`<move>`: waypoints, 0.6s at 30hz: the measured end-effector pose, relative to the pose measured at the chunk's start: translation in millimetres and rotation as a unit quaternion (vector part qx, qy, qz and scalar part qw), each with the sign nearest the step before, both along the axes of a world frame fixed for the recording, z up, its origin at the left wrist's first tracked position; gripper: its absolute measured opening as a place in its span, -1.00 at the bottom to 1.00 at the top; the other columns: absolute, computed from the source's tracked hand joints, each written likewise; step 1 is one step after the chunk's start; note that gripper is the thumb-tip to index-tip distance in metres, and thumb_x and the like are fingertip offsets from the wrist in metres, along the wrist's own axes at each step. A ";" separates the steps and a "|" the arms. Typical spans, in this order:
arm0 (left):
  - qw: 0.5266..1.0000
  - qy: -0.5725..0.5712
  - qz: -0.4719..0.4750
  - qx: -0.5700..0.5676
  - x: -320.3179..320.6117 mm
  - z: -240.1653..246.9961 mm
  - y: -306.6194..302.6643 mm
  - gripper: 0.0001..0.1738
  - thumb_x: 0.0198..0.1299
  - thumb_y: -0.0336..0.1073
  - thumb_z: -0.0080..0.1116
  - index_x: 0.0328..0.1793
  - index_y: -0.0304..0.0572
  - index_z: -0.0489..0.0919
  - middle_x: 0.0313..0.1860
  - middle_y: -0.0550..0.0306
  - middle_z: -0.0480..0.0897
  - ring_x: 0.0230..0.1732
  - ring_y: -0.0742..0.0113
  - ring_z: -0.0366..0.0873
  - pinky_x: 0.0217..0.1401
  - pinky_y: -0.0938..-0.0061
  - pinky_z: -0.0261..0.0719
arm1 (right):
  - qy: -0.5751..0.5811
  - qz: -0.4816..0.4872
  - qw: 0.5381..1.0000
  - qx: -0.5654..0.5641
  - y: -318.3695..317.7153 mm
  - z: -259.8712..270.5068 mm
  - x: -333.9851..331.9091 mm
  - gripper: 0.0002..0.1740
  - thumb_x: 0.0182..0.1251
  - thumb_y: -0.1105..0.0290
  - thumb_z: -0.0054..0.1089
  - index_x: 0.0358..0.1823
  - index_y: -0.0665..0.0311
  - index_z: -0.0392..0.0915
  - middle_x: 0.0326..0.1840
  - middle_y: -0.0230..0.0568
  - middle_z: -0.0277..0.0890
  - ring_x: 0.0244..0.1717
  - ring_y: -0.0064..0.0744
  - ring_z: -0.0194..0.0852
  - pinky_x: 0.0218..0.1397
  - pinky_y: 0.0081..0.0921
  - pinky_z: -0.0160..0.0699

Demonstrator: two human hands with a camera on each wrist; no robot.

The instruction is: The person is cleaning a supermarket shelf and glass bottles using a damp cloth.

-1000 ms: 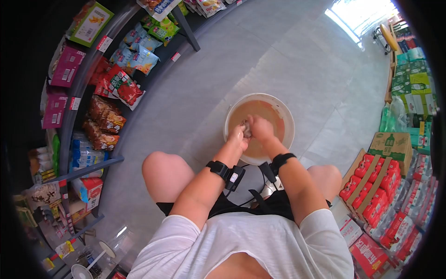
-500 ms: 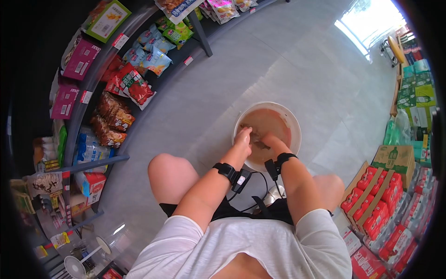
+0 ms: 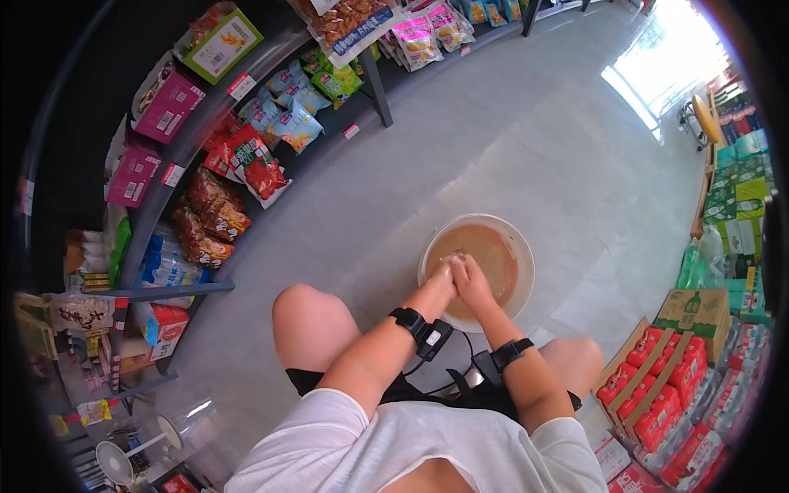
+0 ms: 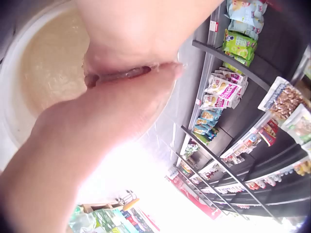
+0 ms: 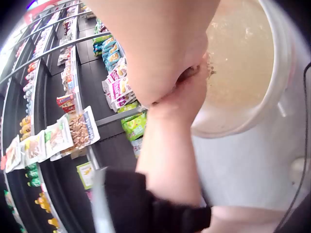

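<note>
Both hands are clasped together over a white bucket of murky brown water. Between the palms my left hand and my right hand squeeze a wet grey-brown cloth. Only a narrow strip of the cloth shows in the gap between the hands in the left wrist view; the bulk is hidden inside them. From the right wrist side, a dark bit of the cloth peeks out near the bucket's water.
Shelves of snack bags curve along the left. Red drink packs and a cardboard carton stack up at the right. Grey tiled floor surrounds the bucket, which stands before the person's bent knees. A thin black cable links the wrist straps.
Half a second ago the hands were apart and low in the water with the cloth spread between them. Now they have come together above the water, pressing the cloth into a bundle.
</note>
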State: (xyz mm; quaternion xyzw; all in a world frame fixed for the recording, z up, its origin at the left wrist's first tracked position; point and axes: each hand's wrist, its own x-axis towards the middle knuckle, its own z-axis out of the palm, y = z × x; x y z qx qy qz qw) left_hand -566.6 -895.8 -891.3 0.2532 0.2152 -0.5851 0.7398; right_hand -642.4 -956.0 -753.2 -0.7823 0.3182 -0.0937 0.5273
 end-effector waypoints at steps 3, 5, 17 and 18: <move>0.975 -0.059 -0.004 0.213 -0.5 96.4 -8.3 -0.73 0.35 -0.23 0.03 0.11 -0.09 0.47 -0.03 0.16 0.57 0.02 0.27 0.54 0.09 0.23 0.50 | 0.060 0.004 0.996 -0.068 -17.9 -26.4 -5.5 -0.44 0.51 -0.05 -0.25 -0.08 0.33 0.54 -0.14 0.21 0.57 -0.07 0.26 0.50 0.02 -0.02 0.45; 0.981 -0.089 -0.024 0.169 3.9 98.1 -4.0 -0.69 0.35 -0.24 0.03 0.18 -0.07 0.46 0.01 0.15 0.57 0.06 0.26 0.53 0.16 0.21 0.46 | 0.137 -0.009 0.990 -0.027 -33.5 -45.3 -8.3 -0.39 0.51 -0.09 -0.30 -0.06 0.34 0.54 -0.12 0.24 0.57 -0.03 0.28 0.51 0.04 -0.01 0.44; 0.949 -0.129 -0.078 0.276 10.3 100.0 6.6 -0.18 0.19 -0.16 0.19 0.57 0.16 0.11 0.56 0.12 0.10 0.51 0.12 -0.03 0.45 -0.06 -0.11 | 0.265 0.211 0.940 -0.043 -40.9 -108.6 -2.1 -0.51 0.30 0.11 0.10 0.04 0.40 0.55 -0.03 0.16 0.60 0.04 0.06 0.57 0.08 -0.16 0.51; 0.944 -0.123 -0.077 0.297 6.6 93.0 5.7 -0.23 0.18 -0.15 0.19 0.54 0.19 0.20 0.51 0.16 0.24 0.45 0.13 0.14 0.40 0.01 0.01 | 0.271 0.289 0.918 -0.029 -38.7 -103.7 -0.1 -0.52 0.26 0.16 0.16 0.06 0.41 0.55 -0.02 0.14 0.60 0.03 0.01 0.58 0.05 -0.18 0.53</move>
